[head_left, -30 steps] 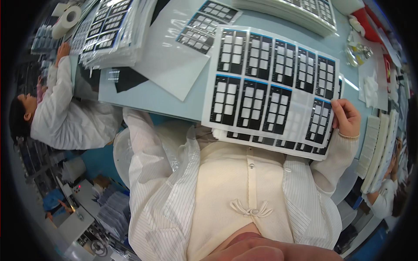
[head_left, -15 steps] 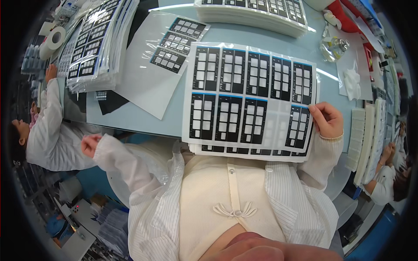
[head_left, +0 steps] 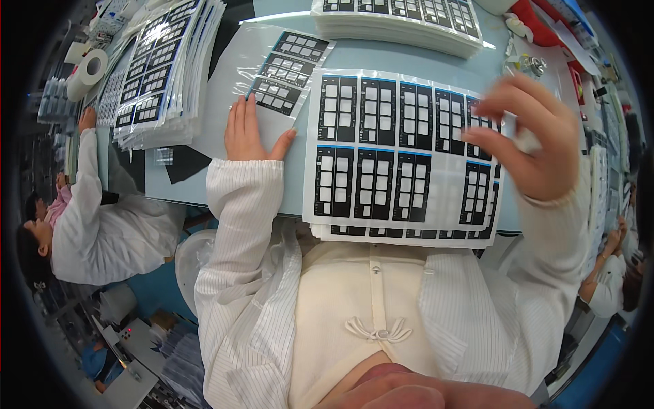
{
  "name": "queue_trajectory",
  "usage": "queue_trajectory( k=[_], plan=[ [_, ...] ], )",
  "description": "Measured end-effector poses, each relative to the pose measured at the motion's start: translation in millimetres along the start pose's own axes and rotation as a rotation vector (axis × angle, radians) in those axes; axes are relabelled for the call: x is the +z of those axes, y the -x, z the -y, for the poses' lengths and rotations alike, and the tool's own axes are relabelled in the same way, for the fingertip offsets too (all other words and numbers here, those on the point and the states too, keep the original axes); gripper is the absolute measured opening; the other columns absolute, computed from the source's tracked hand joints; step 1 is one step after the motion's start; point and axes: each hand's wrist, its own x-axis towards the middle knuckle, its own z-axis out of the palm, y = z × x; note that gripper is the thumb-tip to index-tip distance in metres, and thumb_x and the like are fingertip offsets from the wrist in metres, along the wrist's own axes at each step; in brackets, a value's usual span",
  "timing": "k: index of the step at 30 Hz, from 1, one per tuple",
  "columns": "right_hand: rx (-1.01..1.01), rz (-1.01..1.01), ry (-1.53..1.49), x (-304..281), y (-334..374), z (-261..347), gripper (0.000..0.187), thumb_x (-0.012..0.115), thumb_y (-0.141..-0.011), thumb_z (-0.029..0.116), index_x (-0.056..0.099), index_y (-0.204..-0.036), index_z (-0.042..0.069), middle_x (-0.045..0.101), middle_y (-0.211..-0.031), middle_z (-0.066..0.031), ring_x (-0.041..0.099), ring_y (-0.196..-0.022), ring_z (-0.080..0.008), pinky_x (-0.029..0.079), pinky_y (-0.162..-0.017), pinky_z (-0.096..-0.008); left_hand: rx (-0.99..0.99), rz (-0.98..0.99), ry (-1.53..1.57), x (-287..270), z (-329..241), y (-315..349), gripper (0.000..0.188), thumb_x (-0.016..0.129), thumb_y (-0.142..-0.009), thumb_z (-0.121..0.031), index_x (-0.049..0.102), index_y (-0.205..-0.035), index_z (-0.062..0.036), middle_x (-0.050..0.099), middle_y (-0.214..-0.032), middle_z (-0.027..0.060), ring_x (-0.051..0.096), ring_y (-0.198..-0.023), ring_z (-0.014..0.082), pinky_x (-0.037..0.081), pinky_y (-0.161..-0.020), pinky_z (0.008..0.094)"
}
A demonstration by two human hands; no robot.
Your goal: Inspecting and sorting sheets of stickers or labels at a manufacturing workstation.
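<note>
Before me lies a stack of label sheets (head_left: 446, 170), white backing with black panels and pale windows; one panel's place on the top sheet is bare. My left hand (head_left: 248, 133) rests flat, fingers stretched, on a white backing sheet (head_left: 221, 129) to the left. Just beyond its fingertips is a strip of black panels (head_left: 276, 95) on that sheet. Above the stack's right edge hovers my right hand (head_left: 531, 133), slightly blurred, thumb and fingers curved and apart. No object shows between them.
A tall pile of panel sheets (head_left: 146, 88) stands at the far left, beside a white roll (head_left: 87, 71). Another thick stack (head_left: 398, 31) sits at the back. Behind my right hand is a glass bottle (head_left: 533, 65). A co-worker (head_left: 102, 218) sits at left.
My left hand has come from beside the table onto the white backing sheet. My right hand has let go of the top sheet's right edge and risen.
</note>
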Motion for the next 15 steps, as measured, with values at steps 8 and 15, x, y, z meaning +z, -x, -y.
queue_trajectory(
  k=[8, 15],
  plan=[
    [-0.297, 0.365, 0.238, 151.2, -130.6, 20.9, 0.032, 0.073, -0.068, 0.015, 0.064, -0.098, 0.011, 0.057, -0.110, -0.0001, 0.050, -0.110, -0.0174, 0.049, -0.083, -0.0291, 0.077, -0.090, 0.093, -2.6, 5.2, 3.0, 0.086, 0.071, -0.073, -0.035, 0.024, -0.135, 0.0027, 0.032, -0.137, 0.0213, 0.028, -0.129, 0.0360, 0.023, -0.106, 0.0425],
    [-0.281, 0.616, 0.086, 206.1, -157.6, -3.5, 0.055, 0.078, -0.060, 0.018, 0.061, -0.112, 0.014, 0.047, -0.131, -0.0035, 0.041, -0.123, -0.0195, 0.042, -0.096, -0.0354, -0.075, -0.073, 0.101, -11.7, -3.2, 6.6, 0.086, 0.075, -0.069, -0.030, 0.028, -0.135, -0.0022, 0.037, -0.133, 0.0190, 0.033, -0.126, 0.0322, 0.028, -0.104, 0.0395]
  ],
)
